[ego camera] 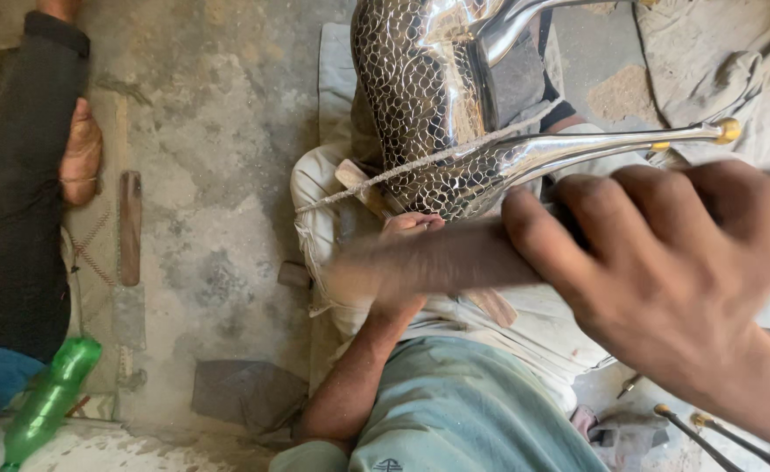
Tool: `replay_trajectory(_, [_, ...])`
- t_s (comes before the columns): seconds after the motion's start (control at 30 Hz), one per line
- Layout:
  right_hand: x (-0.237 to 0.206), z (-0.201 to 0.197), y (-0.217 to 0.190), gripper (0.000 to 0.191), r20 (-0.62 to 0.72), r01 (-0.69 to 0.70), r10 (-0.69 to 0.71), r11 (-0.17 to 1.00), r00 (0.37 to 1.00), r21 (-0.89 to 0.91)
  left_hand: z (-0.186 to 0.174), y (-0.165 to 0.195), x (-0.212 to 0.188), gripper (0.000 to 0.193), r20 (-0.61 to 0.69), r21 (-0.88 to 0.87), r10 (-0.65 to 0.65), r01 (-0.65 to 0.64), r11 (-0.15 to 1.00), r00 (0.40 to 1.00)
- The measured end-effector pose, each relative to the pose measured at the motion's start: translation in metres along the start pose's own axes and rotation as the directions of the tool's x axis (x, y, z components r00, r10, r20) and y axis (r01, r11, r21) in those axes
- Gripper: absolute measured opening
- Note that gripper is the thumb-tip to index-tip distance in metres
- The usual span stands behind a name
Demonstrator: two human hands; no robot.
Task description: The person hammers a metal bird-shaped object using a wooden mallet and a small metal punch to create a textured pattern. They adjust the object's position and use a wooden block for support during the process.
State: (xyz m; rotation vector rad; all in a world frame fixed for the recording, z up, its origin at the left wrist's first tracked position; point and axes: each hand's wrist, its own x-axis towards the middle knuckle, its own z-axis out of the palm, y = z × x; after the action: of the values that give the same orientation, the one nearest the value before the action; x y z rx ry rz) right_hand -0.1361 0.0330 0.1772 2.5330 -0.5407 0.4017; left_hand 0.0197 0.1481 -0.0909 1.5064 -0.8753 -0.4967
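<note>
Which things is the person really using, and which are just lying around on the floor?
In use:
right hand gripping a blurred wooden tool
left hand under the shiny metal animal figure
cord stretched across the figure
cloth under it

Lying about:
green plastic bottle
flat tool on the concrete floor
thin rods

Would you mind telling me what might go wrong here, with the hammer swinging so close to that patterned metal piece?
1. The right hand swings a motion-blurred hammer right beside the left hand; a slightly off stroke could strike its fingers.
2. The shiny scale-patterned metal piece seems held only by a thin cord and the lap; it may shift under a blow, marring the pattern.
3. Its slim leg with a brass tip juts beside the swinging hand and could be knocked or bent.
</note>
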Motion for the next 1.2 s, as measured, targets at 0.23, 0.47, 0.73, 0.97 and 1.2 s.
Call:
replay_trajectory(0.23, [-0.013,0.006,-0.001,0.029,0.135,-0.04,0.038,0.999,0.99,0.013,-0.013,0.019,-0.007,0.021,0.142,0.044,0.059,-0.066,0.997,0.988])
replay_trajectory(0.47, [-0.02,0.009,-0.002,0.024,0.088,-0.022,0.028,0.997,0.996,-0.067,-0.011,0.002,-0.004,0.024,0.14,0.146,0.253,-0.273,0.951,0.957])
replay_trajectory(0.73, [-0.012,-0.002,-0.001,0.021,0.129,-0.057,0.073,0.991,0.989,-0.124,-0.015,-0.002,-0.007,0.025,0.09,0.111,0.266,-0.275,0.955,0.96])
replay_trajectory(0.97, [-0.009,-0.006,0.006,0.032,0.07,-0.131,0.12,0.975,0.99,0.18,-0.018,0.002,-0.017,0.032,0.308,-0.515,-0.095,0.25,0.82,0.947])
replay_trajectory(1.2, [0.0,-0.005,0.005,0.028,0.027,-0.103,0.101,0.906,0.994,0.411,0.002,-0.003,-0.012,0.023,0.054,-0.004,0.132,-0.132,0.991,0.99])
